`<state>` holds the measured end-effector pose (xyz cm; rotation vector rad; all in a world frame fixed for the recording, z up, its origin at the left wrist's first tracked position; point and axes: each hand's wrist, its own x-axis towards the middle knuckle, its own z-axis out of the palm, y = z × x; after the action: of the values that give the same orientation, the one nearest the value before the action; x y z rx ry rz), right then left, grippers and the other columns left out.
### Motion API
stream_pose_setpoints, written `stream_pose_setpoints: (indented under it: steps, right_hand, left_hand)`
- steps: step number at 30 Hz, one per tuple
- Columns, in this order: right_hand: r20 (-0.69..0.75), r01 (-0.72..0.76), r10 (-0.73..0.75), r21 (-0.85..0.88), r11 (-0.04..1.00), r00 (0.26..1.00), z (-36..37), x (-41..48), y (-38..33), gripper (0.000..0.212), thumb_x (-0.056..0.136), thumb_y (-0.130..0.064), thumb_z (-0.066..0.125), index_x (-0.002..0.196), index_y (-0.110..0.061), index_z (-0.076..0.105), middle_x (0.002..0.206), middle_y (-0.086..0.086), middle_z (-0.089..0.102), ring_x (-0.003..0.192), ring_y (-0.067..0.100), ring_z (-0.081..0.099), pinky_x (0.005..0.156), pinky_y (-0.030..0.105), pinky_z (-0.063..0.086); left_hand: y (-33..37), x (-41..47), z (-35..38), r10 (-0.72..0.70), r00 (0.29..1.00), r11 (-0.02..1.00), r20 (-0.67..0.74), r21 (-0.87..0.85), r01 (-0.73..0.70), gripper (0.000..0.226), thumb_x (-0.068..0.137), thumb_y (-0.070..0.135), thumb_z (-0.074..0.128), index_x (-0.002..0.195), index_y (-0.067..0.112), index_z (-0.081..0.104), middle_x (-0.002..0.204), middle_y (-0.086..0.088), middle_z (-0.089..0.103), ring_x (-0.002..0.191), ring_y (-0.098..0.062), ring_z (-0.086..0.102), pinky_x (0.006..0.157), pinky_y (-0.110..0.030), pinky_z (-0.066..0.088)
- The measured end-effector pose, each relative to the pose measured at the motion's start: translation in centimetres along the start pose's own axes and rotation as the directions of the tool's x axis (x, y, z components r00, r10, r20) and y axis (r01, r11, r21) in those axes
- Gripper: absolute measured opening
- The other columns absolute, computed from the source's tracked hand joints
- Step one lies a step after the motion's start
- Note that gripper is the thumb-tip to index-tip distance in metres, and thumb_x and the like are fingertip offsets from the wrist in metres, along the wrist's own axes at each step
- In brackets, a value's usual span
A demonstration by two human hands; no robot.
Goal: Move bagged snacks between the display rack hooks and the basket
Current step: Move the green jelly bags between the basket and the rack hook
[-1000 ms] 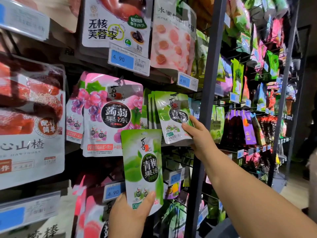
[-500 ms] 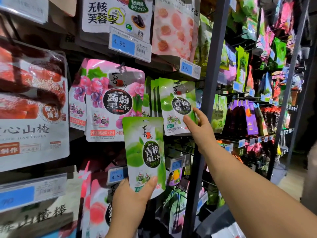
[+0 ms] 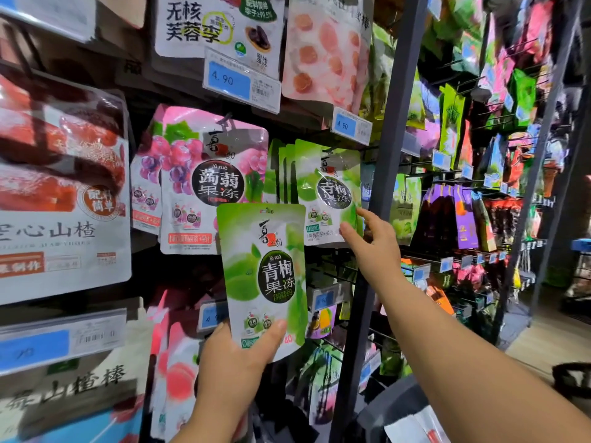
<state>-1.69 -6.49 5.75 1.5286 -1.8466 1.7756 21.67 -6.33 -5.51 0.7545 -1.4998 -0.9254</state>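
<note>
Pouch, probably light, limp, slick, best held at seams: left hand grip clamps its bottom edge; right hand pinches hanging pouch corner.

A blue 4.90 price tag hangs up top, a smaller price tag lower to its right; wooden floor shows far right.

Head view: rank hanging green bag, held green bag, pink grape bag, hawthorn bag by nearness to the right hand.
1. hanging green bag: right hand pinches its lower corner.
2. held green bag: just left, in left hand.
3. pink grape bag: farther left.
4. hawthorn bag: far left.
</note>
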Motion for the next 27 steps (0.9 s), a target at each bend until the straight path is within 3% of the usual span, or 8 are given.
stream_pose_setpoints:
  steps: [3, 7, 11, 15, 17, 19, 21, 27]
  right_hand:
    - [-0.055, 0.090, -0.096, -0.113, 0.990, 0.994, -0.5, -0.4, -0.4, 0.045, 0.092, -0.044, 0.063, 0.133, -0.025, 0.057, 0.122, -0.006, 0.048, 0.117, 0.007, 0.039, 0.094, 0.027, 0.032]
    - [-0.066, 0.131, -0.138, -0.095, 0.987, 0.988, -1.3, -1.1, -1.1, 0.014, 0.094, -0.036, 0.062, 0.103, -0.028, 0.068, 0.104, -0.011, 0.056, 0.111, 0.014, 0.048, 0.091, 0.030, 0.036]
    - [0.024, 0.117, -0.119, 0.065, 0.991, 0.993, -2.0, -1.8, -2.1, 0.024, 0.095, -0.042, 0.055, 0.081, -0.030, 0.071, 0.089, -0.014, 0.064, 0.096, 0.006, 0.060, 0.082, 0.025, 0.043]
    - [0.204, 0.026, -0.080, 0.253, 0.967, 0.976, -2.8, -2.5, -3.4, 0.023, 0.100, -0.031, 0.052, 0.084, -0.031, 0.069, 0.091, -0.014, 0.066, 0.083, -0.013, 0.059, 0.081, 0.014, 0.045]
    - [0.282, -0.006, -0.068, 0.254, 0.967, 0.957, -3.0, -2.6, -3.1, 0.010, 0.092, -0.042, 0.064, 0.097, -0.035, 0.066, 0.101, -0.014, 0.066, 0.094, -0.013, 0.060, 0.090, 0.017, 0.047]
    - [0.342, -0.047, -0.051, 0.272, 0.961, 0.938, -3.0, -2.4, -2.7, 0.068, 0.070, -0.062, 0.075, 0.128, -0.033, 0.056, 0.124, -0.005, 0.065, 0.117, 0.006, 0.060, 0.102, 0.032, 0.047]
    - [0.371, -0.102, -0.047, 0.373, 0.922, 0.928, -3.1, -2.1, -2.6, 0.093, 0.063, -0.056, 0.081, 0.143, -0.029, 0.043, 0.133, -0.003, 0.062, 0.120, 0.014, 0.061, 0.105, 0.041, 0.048]
    - [0.269, -0.135, -0.019, 0.542, 0.829, 0.963, -3.7, -0.2, -2.4, 0.065, 0.079, -0.031, 0.079, 0.134, -0.042, 0.047, 0.127, -0.008, 0.065, 0.111, 0.014, 0.067, 0.099, 0.040, 0.052]
  left_hand:
    - [0.7, -0.4, -0.1, 0.018, 1.000, 0.999, 0.006, -0.040, -0.018, 0.020, 0.077, 0.039, 0.081, 0.067, 0.026, 0.069, 0.061, 0.017, 0.068, 0.059, 0.006, 0.060, 0.052, -0.007, 0.038]
    - [1.7, -0.3, 0.1, 0.007, 1.000, 0.995, 0.012, -0.095, -0.006, 0.036, 0.058, 0.064, 0.068, 0.072, 0.031, 0.072, 0.071, 0.010, 0.073, 0.066, -0.001, 0.065, 0.061, -0.021, 0.045]
    - [3.6, 0.5, 1.1, -0.007, 0.999, 0.992, 0.044, -0.129, 0.013, 0.012, 0.080, 0.034, 0.078, 0.074, 0.024, 0.074, 0.072, 0.018, 0.073, 0.066, 0.007, 0.064, 0.056, -0.008, 0.044]
    - [5.3, 1.8, 2.8, -0.009, 0.993, 0.984, 0.120, -0.174, 0.030, 0.009, 0.082, 0.030, 0.075, 0.083, 0.021, 0.076, 0.079, 0.015, 0.075, 0.073, 0.002, 0.068, 0.059, -0.007, 0.044]
    - [6.2, 2.5, 3.9, -0.014, 0.990, 0.976, 0.142, -0.213, 0.045, 0.010, 0.083, 0.028, 0.074, 0.089, 0.020, 0.076, 0.083, 0.014, 0.076, 0.077, 0.002, 0.069, 0.061, -0.006, 0.045]
    - [6.9, 3.3, 4.9, 0.001, 0.987, 0.971, 0.160, -0.235, 0.037, 0.016, 0.085, 0.029, 0.073, 0.098, 0.021, 0.075, 0.090, 0.013, 0.076, 0.086, -0.001, 0.070, 0.070, -0.011, 0.049]
    - [7.4, 4.3, 5.8, 0.029, 0.987, 0.976, 0.161, -0.217, 0.006, 0.023, 0.086, 0.035, 0.071, 0.106, 0.025, 0.072, 0.097, 0.014, 0.075, 0.093, -0.003, 0.069, 0.081, -0.021, 0.053]
    - [9.7, 6.8, 7.6, 0.099, 0.986, 0.995, 0.136, 0.007, -0.101, 0.041, 0.091, 0.052, 0.056, 0.120, 0.023, 0.055, 0.110, 0.011, 0.062, 0.097, -0.008, 0.057, 0.069, -0.015, 0.039]
